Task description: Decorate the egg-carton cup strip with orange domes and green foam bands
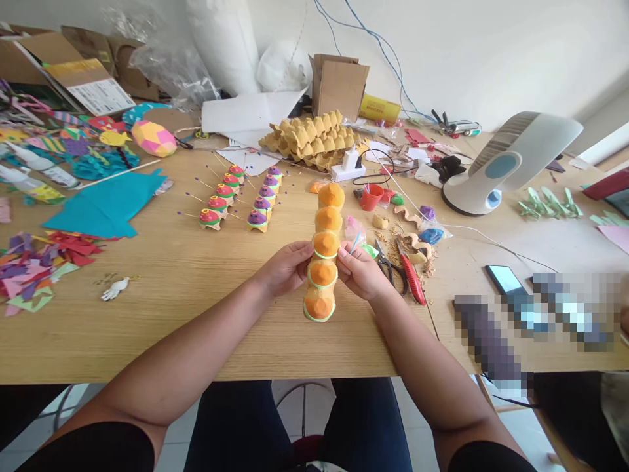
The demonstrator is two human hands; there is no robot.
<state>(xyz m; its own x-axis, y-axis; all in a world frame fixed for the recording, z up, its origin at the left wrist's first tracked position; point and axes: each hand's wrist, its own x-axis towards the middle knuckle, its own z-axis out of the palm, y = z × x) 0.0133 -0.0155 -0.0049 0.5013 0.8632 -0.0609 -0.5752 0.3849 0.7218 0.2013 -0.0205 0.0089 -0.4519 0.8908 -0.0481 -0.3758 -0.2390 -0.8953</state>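
Item inspected: an orange strip [324, 246] of 5 domes, located at the centre of the workplace, between the hands and over the near part of the wooden table [162, 341]. Whether its near end touches the tabletop cannot be determined.

Orientation: the long axis runs near to far, with the far end leaning slightly right. The axis therefore passes through the gap between the hands, which meet the strip from opposite sides at about its middle dome. Neither hand is clearly nearer to it. The 3 nearest domes carry a pale green edging along their near rims; none is visible on the 2 farthest.

Hands: the left hand [289, 269] has thumb and fingers closed on the strip's left side. The right hand [362, 272] pinches the right side at much the same level. A pale blue stick [355, 243] projects at the right hand's fingertips; whether it is gripped or lies behind them cannot be confirmed.

Surroundings: black-handled scissors [399, 274] and a red cutter [411, 274] lie just right of the right hand. A red cup [371, 196] stands farther off, right of the strip's far end. To the far left of the strip, a red-topped row [217, 202] and a purple-topped row [262, 202] stand side by side, apart from both hands.
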